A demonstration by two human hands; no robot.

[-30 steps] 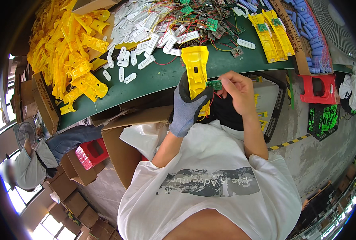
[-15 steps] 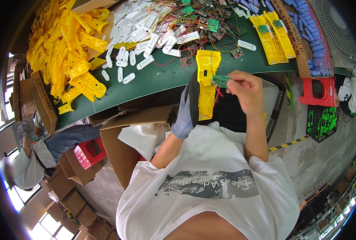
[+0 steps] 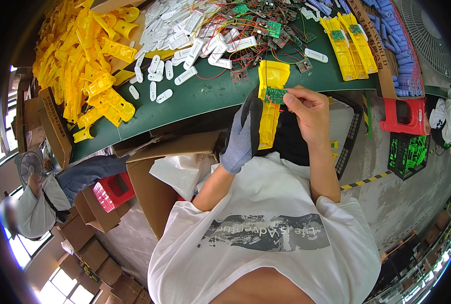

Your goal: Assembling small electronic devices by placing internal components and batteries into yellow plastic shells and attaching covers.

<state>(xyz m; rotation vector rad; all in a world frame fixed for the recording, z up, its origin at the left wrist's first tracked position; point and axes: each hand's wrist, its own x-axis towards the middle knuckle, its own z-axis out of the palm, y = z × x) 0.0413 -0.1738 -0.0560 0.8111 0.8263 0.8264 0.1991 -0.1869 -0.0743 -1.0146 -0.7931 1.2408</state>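
Observation:
My left hand (image 3: 242,133), in a grey and black work glove, is closed around a long yellow plastic housing half (image 3: 269,124) held upright over my lap. Bare, my right hand (image 3: 310,109) pinches the right edge of a small green circuit board (image 3: 275,96). The board lies across the upper middle of the housing; whether it touches or is seated there I cannot tell. Short red wires hang below it, and a dark wire runs up over the housing's top part.
Yellow housings (image 3: 91,66) are heaped at the table's left. White plastic pieces (image 3: 185,38) and wired circuit boards (image 3: 273,30) cover the middle. Two yellow housings with boards (image 3: 348,50) lie at the right, by a carton of blue cylinders (image 3: 395,50). An open cardboard box (image 3: 154,190) stands below.
The housing has moved slightly right and tilted in my left hand. The circuit board, with my right hand on it, has shifted from the housing's right edge to across its face.

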